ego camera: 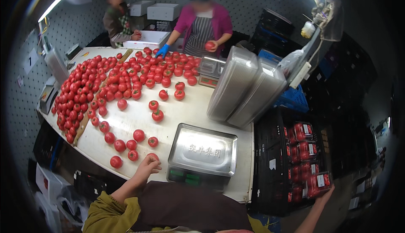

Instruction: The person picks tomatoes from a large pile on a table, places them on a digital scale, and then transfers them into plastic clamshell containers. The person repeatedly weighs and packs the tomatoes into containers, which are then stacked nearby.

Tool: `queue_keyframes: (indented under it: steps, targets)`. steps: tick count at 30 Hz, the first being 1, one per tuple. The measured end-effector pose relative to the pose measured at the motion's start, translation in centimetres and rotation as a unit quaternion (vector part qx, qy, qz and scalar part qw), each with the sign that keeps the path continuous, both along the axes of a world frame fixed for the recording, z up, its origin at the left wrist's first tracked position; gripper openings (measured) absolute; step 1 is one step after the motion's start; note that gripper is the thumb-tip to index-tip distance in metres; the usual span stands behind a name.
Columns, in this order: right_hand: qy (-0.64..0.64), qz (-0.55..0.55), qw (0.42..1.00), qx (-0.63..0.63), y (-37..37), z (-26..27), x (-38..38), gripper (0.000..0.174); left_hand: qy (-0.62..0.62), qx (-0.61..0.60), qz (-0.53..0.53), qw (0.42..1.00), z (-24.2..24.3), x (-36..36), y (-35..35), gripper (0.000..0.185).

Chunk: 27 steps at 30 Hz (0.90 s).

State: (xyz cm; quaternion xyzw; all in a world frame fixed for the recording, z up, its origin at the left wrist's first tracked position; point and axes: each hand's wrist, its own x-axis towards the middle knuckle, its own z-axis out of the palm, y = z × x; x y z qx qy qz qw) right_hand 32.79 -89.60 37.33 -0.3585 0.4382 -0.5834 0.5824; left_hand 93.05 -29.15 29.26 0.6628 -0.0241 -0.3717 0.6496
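My left hand (148, 168) is at the near side of the white table (186, 111), its fingers half curled. A red tomato (153, 155) shows just beyond these fingers and is partly hidden by them; I cannot tell whether they grip it. Far to the right, my right hand (326, 195) holds a clear plastic punnet of tomatoes (318, 184) with a white label, over a black crate (269, 166). Similar filled punnets (307, 150) sit in that crate. A weighing scale with a steel pan (202, 150) stands right of my left hand, nothing on its pan.
Loose tomatoes (152, 71) cover the table's far and left parts, split by a wooden strip (83, 127). Tall stacks of clear plastic trays (234, 84) stand near a second scale (208, 81). Across the table, a person (202, 24) wears one blue glove; another (117, 21) is beside a white box (147, 39).
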Motion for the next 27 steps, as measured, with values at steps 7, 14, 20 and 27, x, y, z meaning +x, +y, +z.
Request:
queue_keyframes:
  steps: [7, 14, 20, 27]
  targets:
    - [0.16, -0.022, 0.984, 0.072, -5.0, -2.1, -3.5, 0.058, 0.023, 0.033, 0.047, 0.998, -1.9, -1.6, 3.7, 0.018]
    - [0.301, -0.093, 0.941, 0.121, -9.3, -8.9, -10.4, 0.058, 0.015, 0.042, 0.021, 0.999, -3.8, -1.5, 3.5, 0.018]
    - [0.834, -0.196, 0.516, 0.008, -7.4, -10.9, -4.9, 0.076, 0.01, 0.086, 0.022, 0.996, -5.4, -1.4, 5.0, 0.023]
    - [0.838, 0.13, 0.53, 0.017, 1.4, -4.8, 4.8, 0.111, 0.03, 0.092, 0.032, 0.995, -5.2, -2.1, 5.4, 0.024]
